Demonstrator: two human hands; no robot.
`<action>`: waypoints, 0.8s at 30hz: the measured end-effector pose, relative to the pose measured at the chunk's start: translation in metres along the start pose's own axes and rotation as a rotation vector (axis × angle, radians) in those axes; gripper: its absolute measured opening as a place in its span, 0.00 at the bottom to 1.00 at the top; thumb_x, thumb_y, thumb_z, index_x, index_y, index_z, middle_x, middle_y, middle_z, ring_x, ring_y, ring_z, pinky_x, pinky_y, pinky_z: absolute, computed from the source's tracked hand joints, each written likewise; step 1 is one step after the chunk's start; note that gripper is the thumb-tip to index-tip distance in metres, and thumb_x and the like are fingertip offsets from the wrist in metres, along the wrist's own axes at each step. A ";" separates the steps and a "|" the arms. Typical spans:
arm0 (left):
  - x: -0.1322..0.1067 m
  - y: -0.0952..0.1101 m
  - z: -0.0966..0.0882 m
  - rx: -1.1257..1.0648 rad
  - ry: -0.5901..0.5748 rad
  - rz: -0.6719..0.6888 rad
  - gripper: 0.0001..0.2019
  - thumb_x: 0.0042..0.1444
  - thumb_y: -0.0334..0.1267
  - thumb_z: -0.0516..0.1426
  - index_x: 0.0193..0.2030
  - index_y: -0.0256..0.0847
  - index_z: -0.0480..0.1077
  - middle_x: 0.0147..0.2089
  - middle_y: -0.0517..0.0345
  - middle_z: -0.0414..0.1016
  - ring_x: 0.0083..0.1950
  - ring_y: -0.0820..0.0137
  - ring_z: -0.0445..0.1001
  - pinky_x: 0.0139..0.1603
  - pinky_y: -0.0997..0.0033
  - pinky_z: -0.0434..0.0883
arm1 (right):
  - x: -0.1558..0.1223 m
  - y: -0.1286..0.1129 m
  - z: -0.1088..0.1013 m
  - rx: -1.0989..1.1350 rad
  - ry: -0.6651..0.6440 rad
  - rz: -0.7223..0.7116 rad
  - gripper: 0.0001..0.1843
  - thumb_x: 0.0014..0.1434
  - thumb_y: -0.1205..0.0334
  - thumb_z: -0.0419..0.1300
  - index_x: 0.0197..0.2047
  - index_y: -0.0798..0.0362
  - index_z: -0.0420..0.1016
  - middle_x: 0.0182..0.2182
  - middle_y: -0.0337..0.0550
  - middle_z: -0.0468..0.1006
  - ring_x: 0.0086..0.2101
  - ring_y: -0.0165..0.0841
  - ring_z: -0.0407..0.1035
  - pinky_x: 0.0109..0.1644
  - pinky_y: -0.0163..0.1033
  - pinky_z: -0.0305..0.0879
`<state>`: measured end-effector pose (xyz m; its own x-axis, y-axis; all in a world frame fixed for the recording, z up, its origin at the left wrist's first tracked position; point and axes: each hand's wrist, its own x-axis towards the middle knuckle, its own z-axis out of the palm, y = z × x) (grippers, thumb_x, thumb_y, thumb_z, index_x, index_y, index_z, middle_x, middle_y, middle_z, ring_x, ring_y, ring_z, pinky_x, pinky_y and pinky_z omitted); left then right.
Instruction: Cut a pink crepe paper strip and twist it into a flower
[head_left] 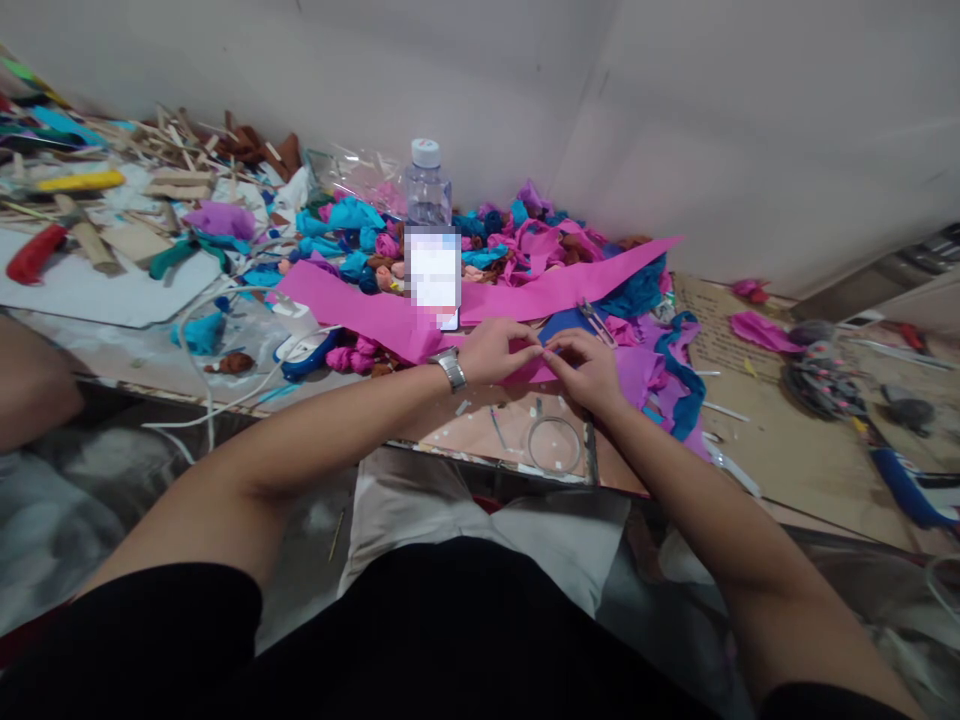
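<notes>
My left hand, a metal watch on its wrist, and my right hand meet fingertip to fingertip over the table's front edge. Both pinch at a piece of pink crepe paper, mostly hidden by the fingers. Behind them stretches a long pink crepe paper strip. A phone with a blurred screen stands upright against the heap. Tweezers lie on something dark blue just beyond my right hand. Nearer me is a clear tape roll or ring.
Coloured paper scraps and twisted bundles pile up behind, beside a plastic bottle. Red-handled and green-handled tools, wood pieces and a white cable occupy the left. Cardboard covers the right. Another person's arm shows far left.
</notes>
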<state>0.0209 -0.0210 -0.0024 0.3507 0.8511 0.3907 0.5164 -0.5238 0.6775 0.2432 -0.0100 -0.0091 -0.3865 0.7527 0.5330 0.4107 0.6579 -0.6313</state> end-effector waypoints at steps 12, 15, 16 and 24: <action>0.000 0.000 0.000 0.006 -0.005 0.003 0.13 0.67 0.46 0.61 0.45 0.42 0.84 0.47 0.52 0.87 0.48 0.63 0.82 0.53 0.62 0.74 | -0.001 0.006 0.001 0.062 -0.054 0.039 0.19 0.67 0.41 0.65 0.38 0.48 0.80 0.39 0.45 0.82 0.39 0.37 0.76 0.43 0.45 0.72; 0.000 -0.001 0.001 0.010 -0.003 0.016 0.13 0.67 0.46 0.61 0.45 0.42 0.84 0.47 0.52 0.87 0.48 0.63 0.82 0.53 0.62 0.74 | -0.001 0.005 0.000 0.065 -0.056 0.027 0.19 0.68 0.41 0.65 0.37 0.48 0.80 0.39 0.45 0.82 0.39 0.37 0.76 0.44 0.45 0.71; 0.000 -0.002 0.002 0.013 0.000 0.016 0.13 0.67 0.46 0.61 0.45 0.42 0.84 0.47 0.52 0.87 0.48 0.63 0.82 0.53 0.62 0.74 | -0.001 0.004 0.000 0.062 -0.056 0.022 0.19 0.68 0.40 0.65 0.37 0.48 0.80 0.38 0.45 0.82 0.38 0.37 0.75 0.43 0.45 0.71; -0.001 0.000 0.001 0.011 -0.005 0.013 0.14 0.67 0.48 0.60 0.45 0.42 0.84 0.47 0.52 0.87 0.48 0.62 0.81 0.55 0.61 0.74 | -0.001 0.004 0.001 0.055 -0.085 0.003 0.18 0.70 0.42 0.63 0.38 0.47 0.78 0.39 0.44 0.81 0.39 0.38 0.75 0.44 0.45 0.70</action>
<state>0.0218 -0.0216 -0.0032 0.3615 0.8438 0.3966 0.5199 -0.5355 0.6655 0.2448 -0.0077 -0.0125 -0.4549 0.7484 0.4827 0.3668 0.6513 -0.6643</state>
